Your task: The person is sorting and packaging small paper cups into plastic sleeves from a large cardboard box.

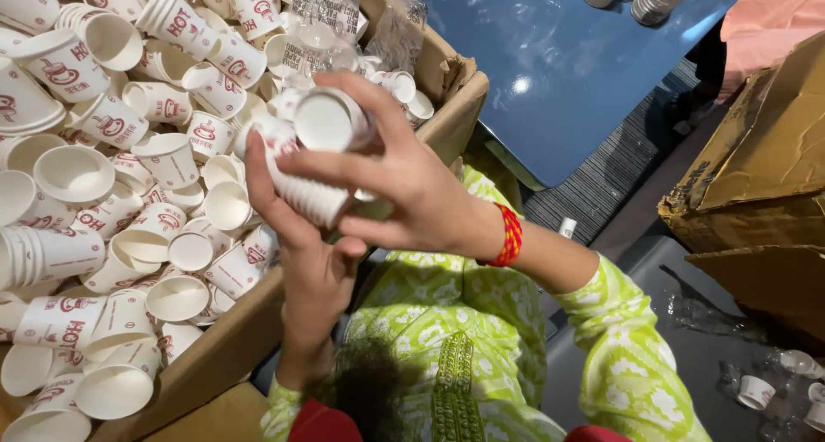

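Big cardboard box (258, 322) at left, heaped with loose white paper cups (163, 158) bearing red print. Blue worktop (567, 64) beyond; torn carton (756, 167) at right. Nested cup stack (305, 163) held above box edge, over lap. Left hand (305, 262) fingers closed round stack's lower part; right hand (404, 193) fingers wrapped over top end. Risk: stack tilted, thin cups could crush or slide apart and spill.

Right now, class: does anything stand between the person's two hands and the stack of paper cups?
Nothing visible does. The left hand and the right hand both grip the stack of paper cups directly, above the edge of the cardboard box full of loose cups.
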